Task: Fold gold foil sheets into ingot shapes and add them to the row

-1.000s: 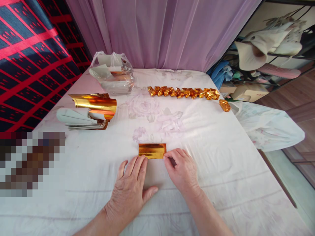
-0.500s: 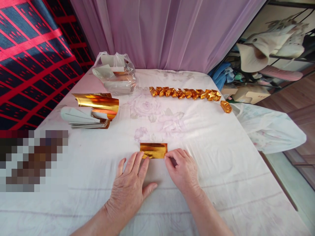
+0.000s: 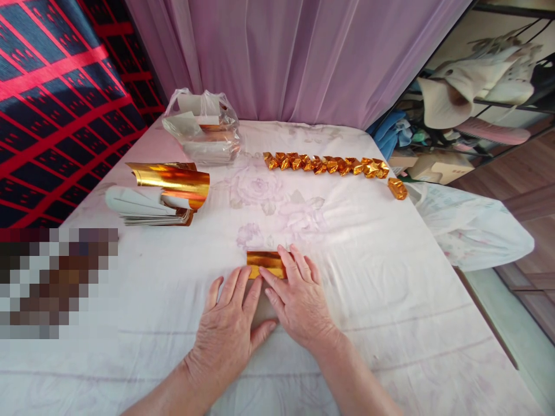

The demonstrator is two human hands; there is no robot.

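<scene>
1. The folded gold foil strip (image 3: 264,263) lies flat on the table (image 3: 390,271), near the front edge and right in front of the person. Both hands are on it, so the step in hand looks like pressing a fold flat.

2. The left hand (image 3: 228,332) rests palm down with its fingers (image 3: 240,283) spread and released; their tips touch the strip's near left corner. It grasps nothing, it only pins. A good crease needs that corner held firmly so the foil cannot slide on the smooth cloth.

3. The right hand (image 3: 299,300) lies over the strip's right half, fingers stretched flat and unclenched, pressing down and hiding that end. To sharpen the fold, the pads should run along the edge from the middle outward, not dab at 1 spot.

4. Foil creases for good, so the edges should be lined up before any hard pressure is given; a skewed fold would probably show in the finished piece.

5. Well apart at the far side lies a row of folded gold pieces (image 3: 325,163), with 1 more piece (image 3: 397,188) just off its right end. A stack of gold sheets (image 3: 160,193) sits to the left, its top sheet curling up, and a plastic bag (image 3: 202,127) stands behind that.
</scene>
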